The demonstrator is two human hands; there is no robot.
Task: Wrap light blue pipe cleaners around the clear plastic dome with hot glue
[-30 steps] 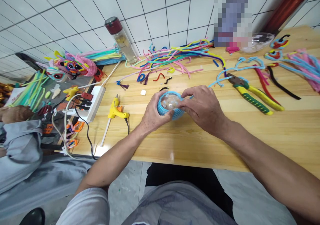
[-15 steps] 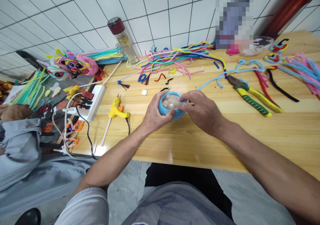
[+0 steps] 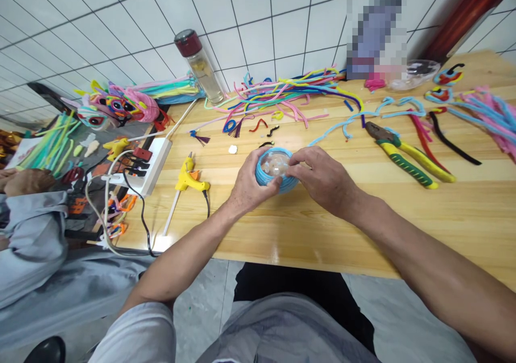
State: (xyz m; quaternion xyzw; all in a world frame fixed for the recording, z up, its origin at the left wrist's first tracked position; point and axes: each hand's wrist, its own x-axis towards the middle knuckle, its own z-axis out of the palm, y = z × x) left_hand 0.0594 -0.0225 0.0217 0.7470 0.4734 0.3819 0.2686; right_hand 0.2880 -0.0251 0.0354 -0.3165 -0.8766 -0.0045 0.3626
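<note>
My left hand (image 3: pixel 250 176) is wrapped round a clear round ball (image 3: pixel 275 164) from its left side, the thumb across the near edge. Blue pipe cleaner (image 3: pixel 268 179) is coiled in rows round the ball, leaving its clear top bare. At the ball's right edge, the fingers of my right hand (image 3: pixel 322 178) pinch the blue strand against the coil; the fingertips are partly hidden. From behind that hand a long, kinked blue pipe cleaner (image 3: pixel 336 129) runs up and right across the table.
Right of my hands lie pliers (image 3: pixel 403 153) with yellow-green handles. A yellow glue gun (image 3: pixel 187 175) and a white power strip (image 3: pixel 155 164) with cords are on the left. Loose pipe cleaners (image 3: pixel 278 94) and a bottle (image 3: pixel 203 73) stand along the wall. A co-worker's hand (image 3: pixel 30 182) is at far left.
The long blue strand has slid a little left toward the ball. My right hand has shifted slightly, its fingers still closed at the ball's right edge; my left hand keeps its hold.
</note>
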